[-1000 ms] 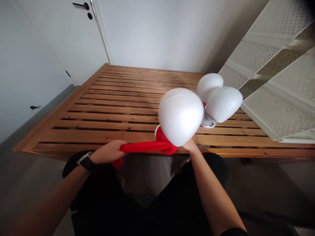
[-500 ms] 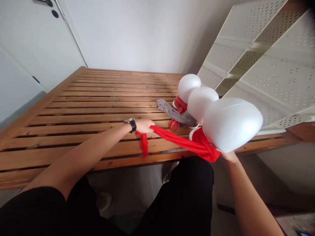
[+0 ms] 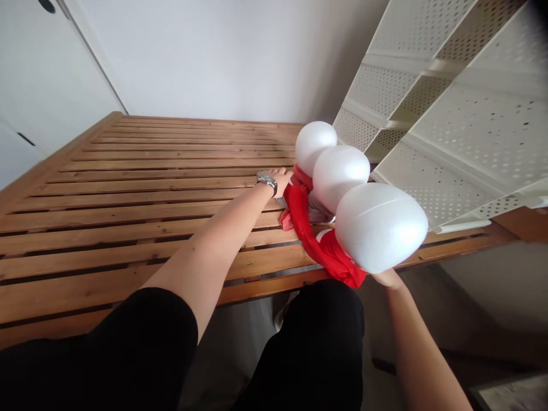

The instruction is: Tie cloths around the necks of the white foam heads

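My right hand (image 3: 386, 278) holds a white foam head (image 3: 380, 226) from below at the near edge of the wooden slat frame (image 3: 128, 194); its fingers are mostly hidden under the head. A red scarf (image 3: 317, 240) is wound round that head's neck and runs up to my left hand (image 3: 283, 177), which wears a watch and grips the scarf's far end beside two more white foam heads (image 3: 329, 160). Those two stand on the slats, with red and grey cloth at their necks.
A white perforated metal shelf unit (image 3: 449, 114) leans over the frame's right side. A white wall stands behind and a white door (image 3: 34, 68) at the left. My black-clothed legs are below the frame's near edge.
My left hand has carried the scarf end from the near edge up and right to the two standing heads. The held head has shifted right, and the camera has turned right.
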Motion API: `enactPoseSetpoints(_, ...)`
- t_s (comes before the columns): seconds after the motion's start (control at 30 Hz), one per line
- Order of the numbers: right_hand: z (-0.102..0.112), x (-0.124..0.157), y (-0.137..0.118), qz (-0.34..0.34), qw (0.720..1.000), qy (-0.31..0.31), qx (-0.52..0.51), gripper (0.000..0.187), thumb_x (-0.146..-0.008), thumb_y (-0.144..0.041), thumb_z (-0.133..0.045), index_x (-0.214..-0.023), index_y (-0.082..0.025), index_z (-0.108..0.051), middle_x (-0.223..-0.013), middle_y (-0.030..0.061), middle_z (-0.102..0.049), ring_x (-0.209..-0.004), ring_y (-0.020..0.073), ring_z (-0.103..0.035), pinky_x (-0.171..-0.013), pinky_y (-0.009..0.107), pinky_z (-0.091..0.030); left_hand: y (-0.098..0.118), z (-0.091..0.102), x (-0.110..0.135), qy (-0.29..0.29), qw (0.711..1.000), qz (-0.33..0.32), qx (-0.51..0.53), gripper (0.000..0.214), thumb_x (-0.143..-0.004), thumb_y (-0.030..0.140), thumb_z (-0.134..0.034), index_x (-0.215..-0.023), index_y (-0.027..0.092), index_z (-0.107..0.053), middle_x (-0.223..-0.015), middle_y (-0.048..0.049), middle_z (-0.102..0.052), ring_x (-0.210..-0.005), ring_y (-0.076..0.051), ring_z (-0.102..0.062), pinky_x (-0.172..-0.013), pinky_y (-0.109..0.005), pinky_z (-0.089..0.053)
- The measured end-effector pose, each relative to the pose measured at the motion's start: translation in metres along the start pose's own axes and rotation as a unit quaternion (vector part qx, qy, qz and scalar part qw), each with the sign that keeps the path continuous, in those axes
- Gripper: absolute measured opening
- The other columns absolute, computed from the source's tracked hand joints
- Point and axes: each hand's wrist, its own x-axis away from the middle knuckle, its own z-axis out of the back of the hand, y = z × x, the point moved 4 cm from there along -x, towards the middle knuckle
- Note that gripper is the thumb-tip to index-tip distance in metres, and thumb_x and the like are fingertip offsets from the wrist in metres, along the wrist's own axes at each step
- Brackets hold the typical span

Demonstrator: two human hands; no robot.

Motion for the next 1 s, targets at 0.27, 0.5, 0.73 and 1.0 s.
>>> enactPoseSetpoints(0.27,-0.004,0.007,0.014,-0.096,0.987,-0.100,-0.081,0.074,-0.052,-0.058,-0.102,-0.116,-0.029,-0.082,-0.141,0.0245,-0.068,-0.137,0.0414,-0.063,-0.106,0.044,-0.052,-0.012,-0.061,0.128,-0.051,0.986,0.016,0.157,0.074,-0.091,0.035,-0.074,-0.157,0.016,-0.047,-0.161,-0.0211,-0.042,-0.147,-0.034,-0.051,-0.126,-0.043,-0.037)
enactPoseSetpoints(0.5,0.004,0.053,-0.003,-0.117,0.988,-0.048,-0.093,0.085,-0.070,-0.069,-0.091,-0.140,-0.027,-0.065,-0.146,0.0190,-0.066,-0.142,0.0381,-0.059,-0.117,0.047,-0.048,-0.065,-0.048,0.328,0.003,0.974,0.088,0.207,0.062,-0.101,0.046,-0.057,-0.156,0.019,-0.050,-0.163,-0.0165,-0.044,-0.150,-0.032,-0.049,-0.130,-0.049,-0.036)
enactPoseSetpoints(0.73,0.017,0.165,-0.034,-0.046,0.984,0.159,0.060,0.081,-0.086,-0.069,-0.073,-0.150,-0.023,-0.053,-0.153,0.0177,-0.055,-0.145,0.0419,-0.054,-0.118,0.066,-0.046,-0.104,-0.051,0.491,0.109,0.965,0.188,0.144,0.056,-0.105,0.055,-0.049,-0.147,0.020,-0.058,-0.152,-0.0148,-0.057,-0.142,-0.032,-0.057,-0.127,-0.053,-0.043)
enactPoseSetpoints(1.0,-0.122,0.124,-0.260,0.249,0.953,-0.131,0.113,0.067,-0.102,-0.040,-0.068,-0.162,-0.024,-0.043,-0.161,0.0184,-0.051,-0.154,0.0344,-0.046,-0.126,0.058,-0.042,-0.093,-0.051,0.491,0.085,0.985,0.122,0.086,0.080,-0.096,0.066,-0.061,-0.159,0.017,-0.050,-0.167,-0.0178,-0.046,-0.157,-0.038,-0.042,-0.132,-0.057,-0.034)
